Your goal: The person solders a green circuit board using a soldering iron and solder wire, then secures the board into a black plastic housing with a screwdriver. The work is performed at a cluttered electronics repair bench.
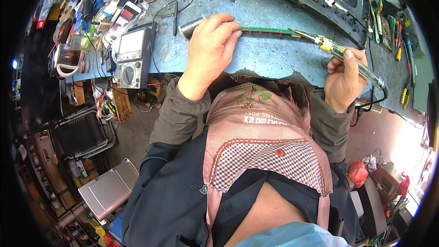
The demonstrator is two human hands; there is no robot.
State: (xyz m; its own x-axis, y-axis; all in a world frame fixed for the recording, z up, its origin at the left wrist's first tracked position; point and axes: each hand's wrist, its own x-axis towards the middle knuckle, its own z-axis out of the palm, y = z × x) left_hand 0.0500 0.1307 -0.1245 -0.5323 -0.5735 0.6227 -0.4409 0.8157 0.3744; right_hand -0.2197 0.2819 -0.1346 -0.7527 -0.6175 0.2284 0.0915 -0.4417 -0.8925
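Observation:
My left hand is closed, thumb and fingertips pinching the left end of a narrow green circuit board strip. The strip stretches right above the blue worktop, with small red parts along its lower edge. A spool of solder wire sits against the back of that hand; whether the hand also grips it is hidden. In my right hand is a soldering iron with a clear handle and a yellow section. Its metal tip points left and lies over the strip's right part; contact between them cannot be made out.
Left of my hands stand an analogue multimeter and a white phone, with a black probe nearby. A black appliance panel lies at the back right. Screwdrivers and pliers are along the right side. The worktop's front edge is chipped.

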